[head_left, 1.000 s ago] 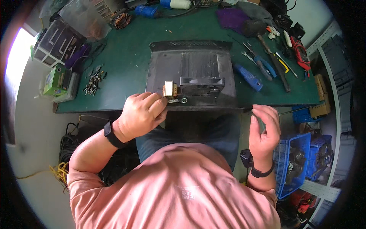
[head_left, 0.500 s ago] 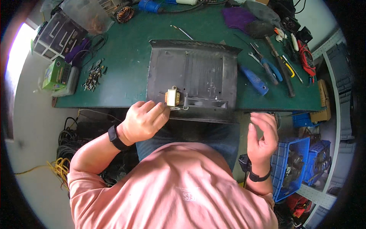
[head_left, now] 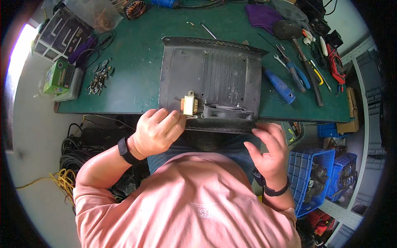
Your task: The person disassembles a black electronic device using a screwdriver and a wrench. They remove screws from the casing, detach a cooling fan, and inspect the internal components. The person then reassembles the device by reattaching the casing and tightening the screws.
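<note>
A black sheet-metal panel [head_left: 186, 68] lies on the bench, its near edge overhanging toward me. A small transformer [head_left: 190, 105] with a pale yellow frame stands on its near left part, beside a black fan-like part [head_left: 227, 112] along the near edge. My left hand [head_left: 159, 130] is closed on a wrench [head_left: 193, 117], whose shiny end reaches along the near edge below the transformer; most of its handle is hidden in my fist. At the panel's near right corner, my right hand [head_left: 271, 146] is open, fingers apart, fingertips at the edge; whether they touch cannot be told.
Right of the panel lie a blue-handled tool [head_left: 280, 86], pliers [head_left: 297, 74] and a hammer [head_left: 306, 62]. A pile of screws [head_left: 98, 82] and a green box [head_left: 59, 76] are at the left. Blue crates [head_left: 308, 177] stand below the bench on the right.
My right hand has moved left to the panel's near right corner. The panel has shifted slightly, and less of the wrench's end shows. My left hand keeps its grip.
</note>
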`<action>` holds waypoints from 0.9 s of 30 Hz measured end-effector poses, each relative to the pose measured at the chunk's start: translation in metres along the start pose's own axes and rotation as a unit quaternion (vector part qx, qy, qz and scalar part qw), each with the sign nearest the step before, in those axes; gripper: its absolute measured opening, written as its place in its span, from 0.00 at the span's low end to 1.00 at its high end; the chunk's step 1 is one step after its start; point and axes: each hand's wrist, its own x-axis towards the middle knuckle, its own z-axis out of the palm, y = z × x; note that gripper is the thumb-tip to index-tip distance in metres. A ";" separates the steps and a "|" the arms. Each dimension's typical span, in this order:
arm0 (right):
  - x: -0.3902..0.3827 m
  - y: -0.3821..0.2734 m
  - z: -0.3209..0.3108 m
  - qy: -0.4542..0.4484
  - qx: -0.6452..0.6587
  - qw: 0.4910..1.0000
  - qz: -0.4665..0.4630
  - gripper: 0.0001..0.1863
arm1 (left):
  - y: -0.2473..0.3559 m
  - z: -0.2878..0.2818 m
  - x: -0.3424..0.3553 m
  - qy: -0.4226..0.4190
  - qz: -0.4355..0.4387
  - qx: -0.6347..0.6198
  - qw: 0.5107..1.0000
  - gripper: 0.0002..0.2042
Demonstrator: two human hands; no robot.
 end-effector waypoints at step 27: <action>0.058 0.034 -0.066 0.181 -0.043 0.982 0.033 0.13 | -0.032 -0.077 0.073 0.038 -0.472 -0.323 0.820 0.10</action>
